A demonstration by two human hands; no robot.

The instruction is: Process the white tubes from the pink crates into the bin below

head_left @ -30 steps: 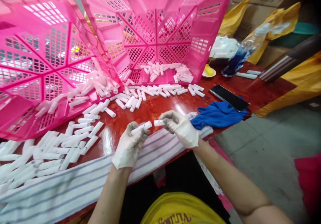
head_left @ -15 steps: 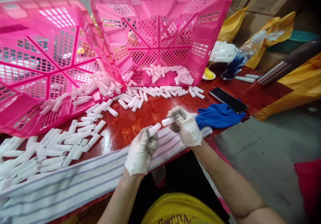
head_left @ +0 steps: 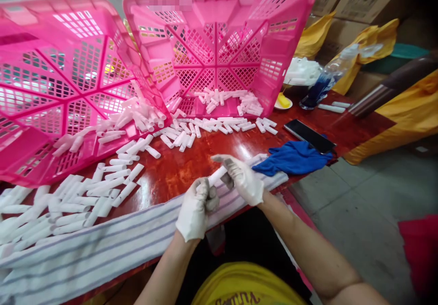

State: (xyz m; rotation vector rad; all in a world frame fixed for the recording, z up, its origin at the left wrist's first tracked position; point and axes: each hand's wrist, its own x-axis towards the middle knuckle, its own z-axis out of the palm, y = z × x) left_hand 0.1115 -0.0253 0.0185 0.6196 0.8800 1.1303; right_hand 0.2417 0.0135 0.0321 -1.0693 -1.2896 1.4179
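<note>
My left hand (head_left: 197,204), in a white glove with greyed fingertips, is closed around a white plastic tube (head_left: 216,175) that points up and to the right. At the tube's upper end is my right hand (head_left: 239,177), also gloved. Its fingers are stretched out and the thumb stands apart below, with the tube's tip close against the inside of the hand; whether it presses on the tip I cannot tell. Both hands are above a striped towel (head_left: 112,245) along the table's near edge. Many similar white tubes (head_left: 102,188) lie loose on the red table (head_left: 164,173).
Two pink baskets, a left basket (head_left: 65,93) and a right basket (head_left: 216,63), lean on their sides with tubes inside. To the right are a blue cloth (head_left: 297,157), a phone (head_left: 310,135), a bottle (head_left: 321,84) and a small dish with something yellow (head_left: 283,102).
The short piece in my right hand and the tube in my left were apart; they now appear as one length. My right hand has moved down-left and its fingers have straightened.
</note>
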